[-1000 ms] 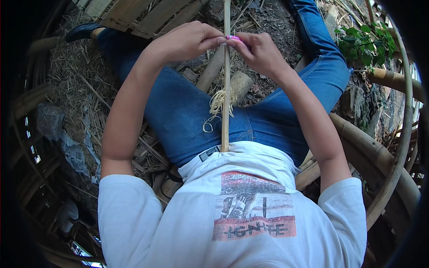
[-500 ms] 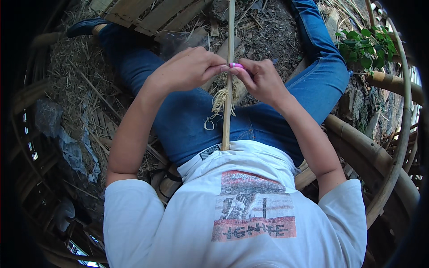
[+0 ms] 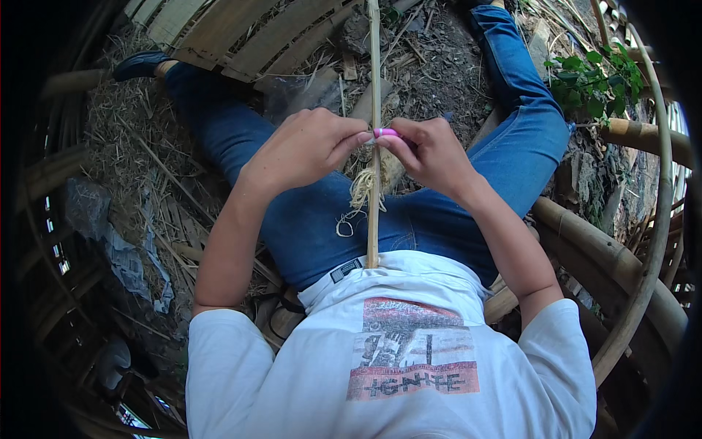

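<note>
**2 hands meet on a bamboo stick**

While the person sits on the ground with both legs in blue jeans [image 3: 307,219] stretched out, a thin bamboo stick [image 3: 374,88] stands upright in front of them, its lower end resting against the hem of their white printed T-shirt [image 3: 395,344] and its top running out of view at the upper edge. The left hand [image 3: 303,150] is curled with its fingertips pinched against the stick from the left. The right hand [image 3: 431,150] comes in from the other side, fingers closed around a small pink tool [image 3: 385,132] whose tip touches the stick at the same spot. What kind of tool it is cannot be told; only a short pink end shows between the fingers. Just below the 2 hands, a tuft of pale curled shavings [image 3: 360,194] hangs from the stick over the lap.

Around the person lie dry straw [image 3: 139,161] and dark soil. A flat panel of split bamboo slats [image 3: 241,36] lies beyond the left leg, thick curved bamboo poles [image 3: 614,263] run along the right side, and a small green leafy plant [image 3: 592,84] grows near the right knee.
</note>
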### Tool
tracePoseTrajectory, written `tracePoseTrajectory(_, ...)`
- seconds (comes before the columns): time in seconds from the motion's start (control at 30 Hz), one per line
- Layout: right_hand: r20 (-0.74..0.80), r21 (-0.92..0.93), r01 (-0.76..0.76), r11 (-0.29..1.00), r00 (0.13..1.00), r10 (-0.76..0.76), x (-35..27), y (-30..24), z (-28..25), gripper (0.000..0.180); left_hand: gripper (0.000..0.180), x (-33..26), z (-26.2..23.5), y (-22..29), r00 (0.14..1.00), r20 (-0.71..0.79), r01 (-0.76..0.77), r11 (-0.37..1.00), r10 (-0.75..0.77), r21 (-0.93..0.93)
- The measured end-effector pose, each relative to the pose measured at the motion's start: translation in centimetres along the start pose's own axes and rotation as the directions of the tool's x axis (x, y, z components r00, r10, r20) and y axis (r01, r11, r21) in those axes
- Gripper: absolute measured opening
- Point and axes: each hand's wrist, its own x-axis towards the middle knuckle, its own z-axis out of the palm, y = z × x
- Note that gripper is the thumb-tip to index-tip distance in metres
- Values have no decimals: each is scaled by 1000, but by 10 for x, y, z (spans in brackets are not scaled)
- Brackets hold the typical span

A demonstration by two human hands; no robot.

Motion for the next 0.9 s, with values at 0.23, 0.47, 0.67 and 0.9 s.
tracePoseTrajectory(0.23, -225, -258, 129, 957, 956, -190, 94, 51, -32, 28, 28, 78, -38, -39, 966, -260, 42, 984, 5, 175)
tracePoseTrajectory(0.47, -283, -335, 247, 909, 894, -347, 133, 62, -43, 27, 31, 113, -73, -61, 981, -184, -6, 969, 54, 249)
tracePoseTrajectory(0.67, -260, -214, 203, 956, 931, -256, 130, 54, -53, 28, 30, 107, -78, -27, 985, -132, 124, 988, -111, 96)
tracePoseTrajectory(0.9, -254, -139, 198, 970, 940, -229, 131, 51, -52, 29, 29, 110, -75, -36, 985, -161, 90, 984, -64, 154)
